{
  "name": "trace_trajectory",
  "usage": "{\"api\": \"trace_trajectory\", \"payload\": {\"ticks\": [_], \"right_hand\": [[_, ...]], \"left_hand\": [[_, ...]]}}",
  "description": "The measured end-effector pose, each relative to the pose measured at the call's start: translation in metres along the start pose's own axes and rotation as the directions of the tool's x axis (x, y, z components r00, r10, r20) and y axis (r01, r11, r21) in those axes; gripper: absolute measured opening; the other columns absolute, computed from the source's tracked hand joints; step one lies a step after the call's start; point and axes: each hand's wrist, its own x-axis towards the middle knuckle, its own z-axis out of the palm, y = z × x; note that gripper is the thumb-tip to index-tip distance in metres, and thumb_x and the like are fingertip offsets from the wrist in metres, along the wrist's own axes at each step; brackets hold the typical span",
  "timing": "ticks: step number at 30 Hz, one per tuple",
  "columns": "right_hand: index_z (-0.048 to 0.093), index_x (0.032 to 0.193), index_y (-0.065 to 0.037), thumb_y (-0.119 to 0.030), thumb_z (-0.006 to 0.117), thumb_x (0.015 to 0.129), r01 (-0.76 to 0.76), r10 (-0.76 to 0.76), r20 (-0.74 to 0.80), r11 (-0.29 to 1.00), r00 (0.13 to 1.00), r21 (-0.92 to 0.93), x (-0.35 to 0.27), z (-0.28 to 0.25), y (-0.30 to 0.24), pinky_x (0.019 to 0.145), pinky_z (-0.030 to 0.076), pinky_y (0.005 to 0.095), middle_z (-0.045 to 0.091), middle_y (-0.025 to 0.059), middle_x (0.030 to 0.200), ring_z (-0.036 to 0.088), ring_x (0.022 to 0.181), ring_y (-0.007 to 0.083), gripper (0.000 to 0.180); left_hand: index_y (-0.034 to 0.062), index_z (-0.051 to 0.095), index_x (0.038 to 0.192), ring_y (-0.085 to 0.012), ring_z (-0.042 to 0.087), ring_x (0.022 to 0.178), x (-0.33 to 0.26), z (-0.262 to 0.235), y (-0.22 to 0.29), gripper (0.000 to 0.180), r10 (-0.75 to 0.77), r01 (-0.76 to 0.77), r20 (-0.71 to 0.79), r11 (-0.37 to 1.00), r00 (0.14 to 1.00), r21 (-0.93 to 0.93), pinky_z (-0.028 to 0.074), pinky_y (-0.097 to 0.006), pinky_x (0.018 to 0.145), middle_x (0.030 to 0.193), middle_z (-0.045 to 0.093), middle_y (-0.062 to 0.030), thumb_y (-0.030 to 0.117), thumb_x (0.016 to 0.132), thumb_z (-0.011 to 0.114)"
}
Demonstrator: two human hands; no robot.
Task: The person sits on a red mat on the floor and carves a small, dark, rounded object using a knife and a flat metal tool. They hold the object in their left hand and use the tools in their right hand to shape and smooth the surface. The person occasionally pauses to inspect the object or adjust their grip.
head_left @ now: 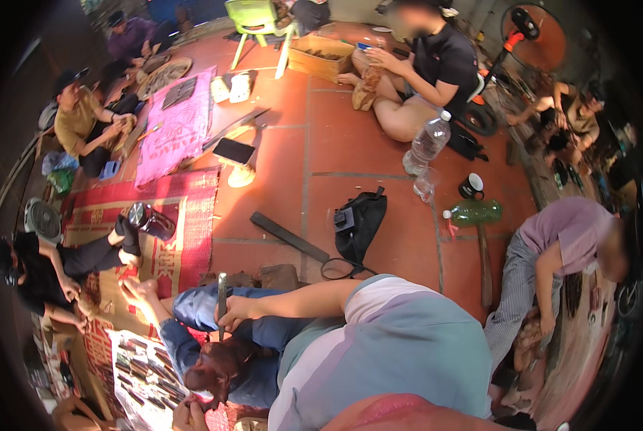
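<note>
My right hand (237, 313) is closed around a narrow grey bar-like tool (222, 287), held upright. Just below the tool, a reddish-brown carved piece of wood (214, 366) rests against my blue-trousered legs (264, 384). At the lower edge of the picture my left hand (188, 414) is next to the wood's near end, fingers curled. Whatever it grips is hidden. To the left of the carving, many slim carving tools (145, 370) lie in rows on a white sheet (124, 341).
A dark bar (289, 237), a black bag (361, 223) and a magnifier-like ring (336, 269) lie on the red tiles. Bottles (431, 140), a mug (471, 185) and a long-handled tool (485, 266) are farther right. Several people sit around, one close at right (566, 237).
</note>
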Motion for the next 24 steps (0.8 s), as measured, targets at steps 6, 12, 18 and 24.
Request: {"api": "trace_trajectory", "payload": {"ticks": [6, 12, 18, 24], "right_hand": [[0.057, 0.095, -0.004, -0.008, 0.066, 0.079, -0.018, 0.018, -0.005, 0.994, 1.0, 0.108, -0.001, -0.006, -0.001, 0.067, 0.055, 0.0327, 0.061, 0.0091, 0.08, 0.063, 0.07, 0.018, 0.019], [0.057, 0.093, -0.003, -0.008, 0.065, 0.08, 0.0, 0.0, 0.02, 0.999, 1.0, 0.04, -0.007, 0.007, -0.002, 0.067, 0.055, 0.0341, 0.061, 0.009, 0.078, 0.064, 0.07, 0.0189, 0.017], [0.057, 0.093, -0.002, -0.009, 0.066, 0.078, 0.031, -0.03, -0.017, 0.999, 0.999, 0.025, -0.014, 0.006, -0.002, 0.066, 0.055, 0.0346, 0.061, 0.0096, 0.078, 0.063, 0.07, 0.0208, 0.019], [0.059, 0.096, -0.001, -0.009, 0.067, 0.076, 0.059, -0.059, -0.004, 0.998, 0.998, -0.036, -0.009, 0.01, -0.004, 0.065, 0.055, 0.0339, 0.063, 0.0111, 0.081, 0.063, 0.07, 0.02, 0.023]], "left_hand": [[0.0062, 0.061, 0.105, -0.0213, 0.055, 0.065, -0.017, 0.01, -0.039, 0.028, -0.083, 0.094, 0.087, 0.988, 0.993, -0.125, 0.044, -0.032, 0.057, 0.082, 0.061, -0.0097, 0.021, 0.081, 0.065], [0.0041, 0.063, 0.097, -0.0115, 0.051, 0.052, 0.021, -0.019, 0.01, 0.02, -0.518, 0.63, 0.389, 0.733, 0.761, -0.257, 0.038, -0.026, 0.044, 0.071, 0.06, -0.0033, 0.02, 0.085, 0.061], [0.0059, 0.063, 0.098, -0.0181, 0.055, 0.052, 0.029, -0.016, 0.006, 0.016, -0.075, 0.118, 0.225, 0.976, 0.972, -0.182, 0.042, -0.026, 0.047, 0.067, 0.062, -0.0058, 0.018, 0.088, 0.057], [0.009, 0.056, 0.116, -0.0346, 0.058, 0.091, 0.057, -0.018, 0.008, 0.043, 0.157, -0.097, 0.213, 0.959, 0.964, -0.266, 0.048, -0.049, 0.081, 0.11, 0.058, -0.0176, 0.034, 0.081, 0.065]]}}
